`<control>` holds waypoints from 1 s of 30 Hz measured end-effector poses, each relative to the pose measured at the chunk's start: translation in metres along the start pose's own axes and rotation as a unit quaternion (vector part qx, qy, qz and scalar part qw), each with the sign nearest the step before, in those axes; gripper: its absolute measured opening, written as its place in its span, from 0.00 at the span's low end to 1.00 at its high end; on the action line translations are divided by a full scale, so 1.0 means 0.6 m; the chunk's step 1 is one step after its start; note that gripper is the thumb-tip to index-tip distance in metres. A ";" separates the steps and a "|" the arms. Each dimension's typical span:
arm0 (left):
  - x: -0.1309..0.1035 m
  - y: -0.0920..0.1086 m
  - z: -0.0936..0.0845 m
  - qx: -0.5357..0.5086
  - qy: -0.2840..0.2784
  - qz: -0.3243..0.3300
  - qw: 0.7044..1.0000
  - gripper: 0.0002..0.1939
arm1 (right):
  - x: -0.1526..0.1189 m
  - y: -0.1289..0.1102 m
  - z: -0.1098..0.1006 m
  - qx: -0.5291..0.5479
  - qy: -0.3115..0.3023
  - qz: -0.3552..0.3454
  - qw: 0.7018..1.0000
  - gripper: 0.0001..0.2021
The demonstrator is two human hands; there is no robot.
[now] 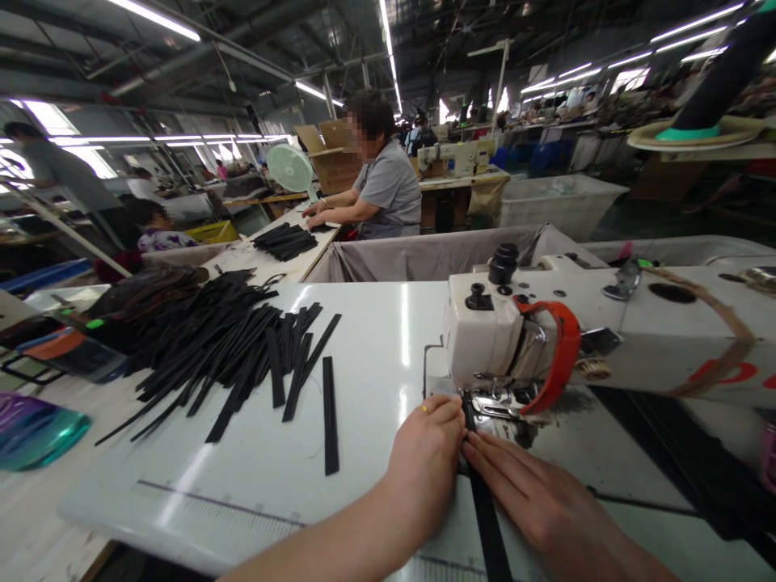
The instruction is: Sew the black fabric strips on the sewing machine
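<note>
A narrow black fabric strip point(488, 525) runs from the table's front edge up to the presser foot of a white sewing machine point(485, 331). My left hand point(428, 465), a yellow band on one finger, has its fingers curled and pinched on the strip just left of the foot. From the other side, my right hand point(533, 493) lies with stretched fingers, their tips touching the strip in front of the foot; its thumb is hidden. The needle area is partly covered by a red curved guard point(561, 356).
Left on the white table point(369, 347) lies a pile of black strips point(212, 347), with one single strip point(331, 416) nearer me. More black strips point(685, 461) lie under the machine arm. Across the table a co-worker point(388, 186) handles strips beside a fan point(291, 168).
</note>
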State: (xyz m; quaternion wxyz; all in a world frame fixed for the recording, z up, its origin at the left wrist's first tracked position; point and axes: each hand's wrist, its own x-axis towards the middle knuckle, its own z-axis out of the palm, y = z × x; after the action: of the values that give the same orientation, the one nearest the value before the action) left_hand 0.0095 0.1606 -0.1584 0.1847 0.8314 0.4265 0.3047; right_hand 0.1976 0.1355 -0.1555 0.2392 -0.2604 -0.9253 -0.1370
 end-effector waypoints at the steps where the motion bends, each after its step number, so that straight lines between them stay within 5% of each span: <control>1: 0.001 -0.001 0.002 0.002 -0.001 0.001 1.000 0.13 | 0.002 -0.001 0.000 -0.002 0.004 0.002 1.000 0.23; 17: 0.016 0.012 -0.015 0.023 0.011 -0.015 1.000 0.13 | 0.007 0.006 -0.002 0.019 -0.013 0.038 0.999 0.24; 30: 0.026 0.011 -0.022 0.016 0.019 -0.040 0.999 0.14 | 0.014 0.019 -0.035 0.222 -0.044 0.052 0.973 0.15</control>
State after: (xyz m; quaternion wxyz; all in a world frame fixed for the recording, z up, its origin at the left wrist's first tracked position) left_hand 0.0115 0.1705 -0.1393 0.1749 0.8104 0.4679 0.3062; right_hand 0.2049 0.1406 -0.1320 0.2569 -0.2548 -0.9273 0.0962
